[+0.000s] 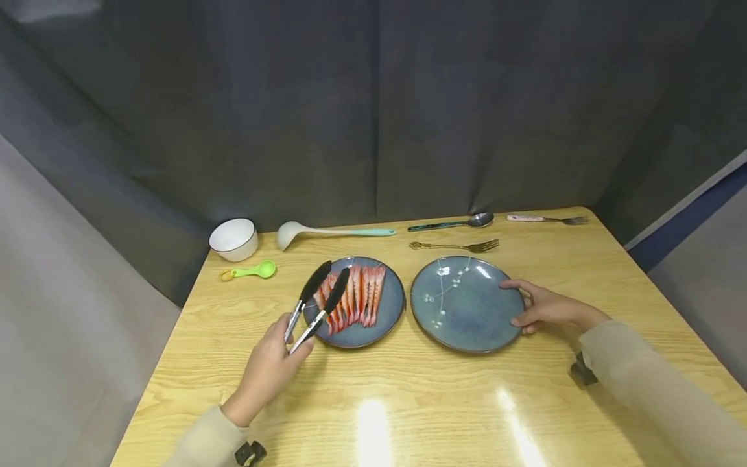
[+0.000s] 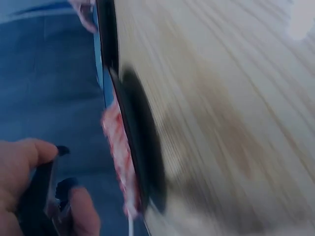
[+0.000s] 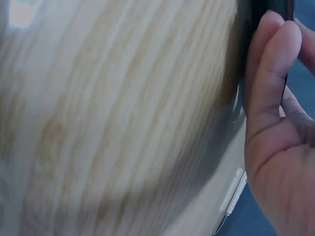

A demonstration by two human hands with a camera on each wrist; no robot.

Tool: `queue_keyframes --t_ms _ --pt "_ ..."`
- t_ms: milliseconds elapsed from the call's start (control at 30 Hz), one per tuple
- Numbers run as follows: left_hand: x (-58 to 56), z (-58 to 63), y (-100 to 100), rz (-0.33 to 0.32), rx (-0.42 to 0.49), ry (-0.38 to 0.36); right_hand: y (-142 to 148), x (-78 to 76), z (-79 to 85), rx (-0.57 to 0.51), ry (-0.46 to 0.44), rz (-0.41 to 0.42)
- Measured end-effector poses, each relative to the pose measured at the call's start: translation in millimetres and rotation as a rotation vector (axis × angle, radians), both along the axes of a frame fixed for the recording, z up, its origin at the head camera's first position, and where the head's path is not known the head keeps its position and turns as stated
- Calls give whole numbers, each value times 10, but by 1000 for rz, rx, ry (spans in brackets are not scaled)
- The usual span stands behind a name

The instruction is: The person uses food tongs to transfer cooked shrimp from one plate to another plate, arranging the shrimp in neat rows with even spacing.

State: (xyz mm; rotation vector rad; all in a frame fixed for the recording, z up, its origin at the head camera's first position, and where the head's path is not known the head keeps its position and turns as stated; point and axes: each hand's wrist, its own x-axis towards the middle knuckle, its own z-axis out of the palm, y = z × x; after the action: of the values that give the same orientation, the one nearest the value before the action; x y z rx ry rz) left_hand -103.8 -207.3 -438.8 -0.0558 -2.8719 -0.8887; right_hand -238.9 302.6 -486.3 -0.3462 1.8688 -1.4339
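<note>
Black-tipped tongs (image 1: 336, 292), arms spread, gripped by left hand (image 1: 270, 364), left of frame centre; long axis slants up-right, tips over shrimp (image 1: 365, 295) on blue plate (image 1: 392, 303) (contact unclear). Left hand nearer shrimp; right hand (image 1: 545, 308) pinches floral plate (image 1: 473, 318) by right rim, right of centre.

My left hand (image 1: 268, 364) grips and my right hand (image 1: 543, 307) pinches. Both my sleeved forearms (image 1: 653, 389) reach forward, well apart.

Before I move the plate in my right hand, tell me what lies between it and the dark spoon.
The gold fork lies on the table between the dark spoon and the plate; the head view shows it.
</note>
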Motion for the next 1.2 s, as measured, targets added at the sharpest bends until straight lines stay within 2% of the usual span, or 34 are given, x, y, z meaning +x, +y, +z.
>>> queue_keyframes --t_ms 200,367,533,833,1200 --pt "-42 7 313 -96 -34 12 -2 14 -13 -9 -7 -13" --pt "-78 6 471 -136 -69 -1 5 18 -27 -9 -28 -29" --pt "-105 -14 561 -140 -97 -6 -3 26 -9 9 -26 -40" --pt "-109 -11 651 -124 -98 -72 -13 6 -11 30 3 -37" --pt "-87 8 734 -120 -182 -32 -19 13 -15 42 -20 -59"
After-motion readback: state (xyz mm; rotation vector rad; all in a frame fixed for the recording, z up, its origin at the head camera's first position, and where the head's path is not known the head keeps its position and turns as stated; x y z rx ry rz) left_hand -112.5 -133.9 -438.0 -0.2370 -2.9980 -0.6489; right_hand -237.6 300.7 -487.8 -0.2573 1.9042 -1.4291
